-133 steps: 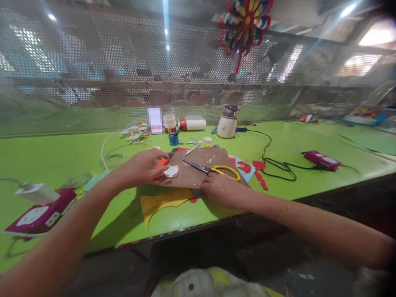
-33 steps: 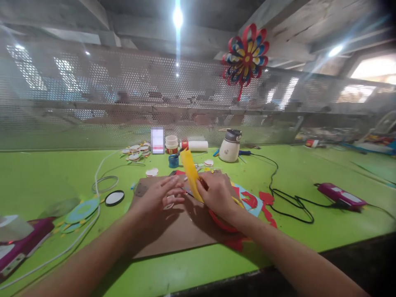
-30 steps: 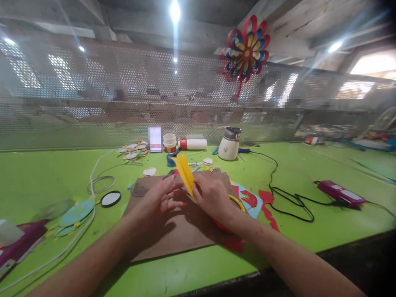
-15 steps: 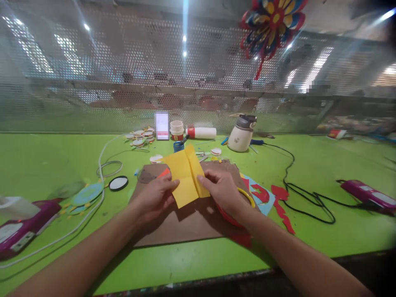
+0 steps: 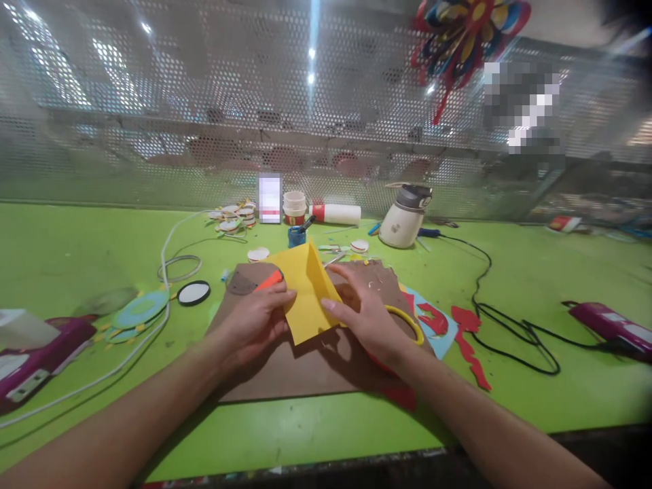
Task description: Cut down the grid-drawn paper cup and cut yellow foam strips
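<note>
Above a brown board (image 5: 285, 377), my left hand (image 5: 262, 312) pinches the left side of a folded sheet of yellow paper (image 5: 305, 299). A narrow orange piece (image 5: 269, 279) shows just above that hand; whether it is held or lies on the board I cannot tell. My right hand (image 5: 364, 309) is at the paper's right edge, its thumb against the sheet and its index finger stretched away from it. The right panel of the paper stands up along a crease. Beside my right wrist, a yellow loop (image 5: 410, 322) like a scissors handle is partly hidden.
Red paper scraps (image 5: 466, 322) and a light blue sheet (image 5: 448, 346) lie right of the board. Farther back stand a blue jar (image 5: 296, 237), stacked cups (image 5: 294, 207) and a white bottle (image 5: 402, 221). Cables run to purple power strips (image 5: 611, 326) at both sides.
The right panel of the yellow paper has swung up toward the rest of the sheet. My right hand's fingers have spread from their pinch. The view has shifted slightly.
</note>
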### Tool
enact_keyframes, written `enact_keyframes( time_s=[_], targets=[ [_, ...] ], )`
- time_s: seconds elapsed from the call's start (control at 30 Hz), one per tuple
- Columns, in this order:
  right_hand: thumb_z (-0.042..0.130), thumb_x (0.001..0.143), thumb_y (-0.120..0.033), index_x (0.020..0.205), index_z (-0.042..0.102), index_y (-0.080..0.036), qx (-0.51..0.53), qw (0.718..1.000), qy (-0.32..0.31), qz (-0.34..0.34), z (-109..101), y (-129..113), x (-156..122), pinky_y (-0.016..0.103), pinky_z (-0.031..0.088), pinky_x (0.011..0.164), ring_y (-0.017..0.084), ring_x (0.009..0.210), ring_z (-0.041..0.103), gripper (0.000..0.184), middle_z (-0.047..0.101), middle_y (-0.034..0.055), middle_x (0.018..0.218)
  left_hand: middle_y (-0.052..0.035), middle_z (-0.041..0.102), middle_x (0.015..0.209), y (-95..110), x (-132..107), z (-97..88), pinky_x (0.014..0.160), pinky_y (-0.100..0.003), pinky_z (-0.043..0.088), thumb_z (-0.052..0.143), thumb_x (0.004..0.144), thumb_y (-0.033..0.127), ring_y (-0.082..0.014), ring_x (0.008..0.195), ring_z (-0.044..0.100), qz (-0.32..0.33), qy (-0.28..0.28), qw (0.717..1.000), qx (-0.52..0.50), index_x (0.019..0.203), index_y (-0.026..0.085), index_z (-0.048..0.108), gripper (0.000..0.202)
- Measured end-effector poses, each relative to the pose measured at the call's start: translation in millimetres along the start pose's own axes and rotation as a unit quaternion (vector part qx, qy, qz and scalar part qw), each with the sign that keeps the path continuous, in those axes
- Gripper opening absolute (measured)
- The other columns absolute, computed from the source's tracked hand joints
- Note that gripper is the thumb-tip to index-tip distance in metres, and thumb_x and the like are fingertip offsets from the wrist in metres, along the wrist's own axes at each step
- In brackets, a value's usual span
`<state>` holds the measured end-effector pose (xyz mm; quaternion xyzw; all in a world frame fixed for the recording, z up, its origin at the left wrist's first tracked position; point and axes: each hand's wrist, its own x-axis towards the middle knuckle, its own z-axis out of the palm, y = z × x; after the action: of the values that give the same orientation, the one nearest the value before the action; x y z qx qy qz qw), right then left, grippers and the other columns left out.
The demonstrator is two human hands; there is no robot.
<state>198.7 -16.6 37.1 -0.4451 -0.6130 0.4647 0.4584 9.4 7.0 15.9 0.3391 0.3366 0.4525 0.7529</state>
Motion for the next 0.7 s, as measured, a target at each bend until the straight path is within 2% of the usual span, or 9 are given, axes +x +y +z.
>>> enact_keyframes(
  time_s=[0.1,0.23,0.37,0.5,0.7],
  targets=[
    [0.070,0.077,-0.028,0.133,0.052,-0.020,0.035,0.999,-0.010,0.008,2,-2,-2,0.036,0.057,0.081,0.024,0.096,0.070,0.060,0.074,0.0071,0.108,-0.0122,0.076,0.109,0,-1,0.3,0.078,-0.032,0.062,0.060,0.087,0.010,-0.0239,0.095,0.074,-0.005,0.002,1.000,0.005,0.112,0.014,0.069,0.027],
    [0.071,0.075,-0.025,0.129,0.056,-0.020,0.082,0.996,0.019,0.034,2,6,1,0.036,0.057,0.079,0.024,0.092,0.072,0.056,0.076,0.0051,0.100,-0.0130,0.077,0.100,1,-1,0.4,0.071,-0.030,0.062,0.063,0.085,0.011,-0.0241,0.090,0.075,-0.006,0.017,1.000,0.025,0.105,0.012,0.071,0.021],
    [0.071,0.076,-0.029,0.109,0.068,-0.017,0.147,0.986,0.056,0.059,-1,16,6,0.038,0.057,0.079,0.026,0.088,0.074,0.036,0.079,0.0066,0.096,-0.0094,0.078,0.095,2,-1,-0.2,0.066,-0.027,0.060,0.067,0.083,0.014,-0.0221,0.085,0.075,0.000,0.033,0.999,0.036,0.099,0.015,0.071,0.016],
    [0.076,0.072,-0.032,0.090,0.074,-0.014,0.215,0.970,0.064,0.095,-3,18,7,0.040,0.058,0.075,0.028,0.078,0.076,0.025,0.080,0.0084,0.083,-0.0067,0.079,0.095,0,2,-5.5,0.075,-0.030,0.061,0.070,0.081,0.016,-0.0243,0.091,0.075,0.000,0.024,0.999,0.027,0.099,0.018,0.072,0.018],
    [0.081,0.067,-0.029,0.086,0.075,-0.013,0.284,0.949,0.053,0.128,-2,17,7,0.040,0.059,0.077,0.029,0.080,0.076,0.025,0.080,0.0090,0.079,-0.0057,0.080,0.099,-9,9,-21.7,0.087,-0.036,0.058,0.070,0.080,0.016,-0.0275,0.102,0.073,0.028,0.026,0.999,0.026,0.103,0.022,0.072,0.025]
  ],
)
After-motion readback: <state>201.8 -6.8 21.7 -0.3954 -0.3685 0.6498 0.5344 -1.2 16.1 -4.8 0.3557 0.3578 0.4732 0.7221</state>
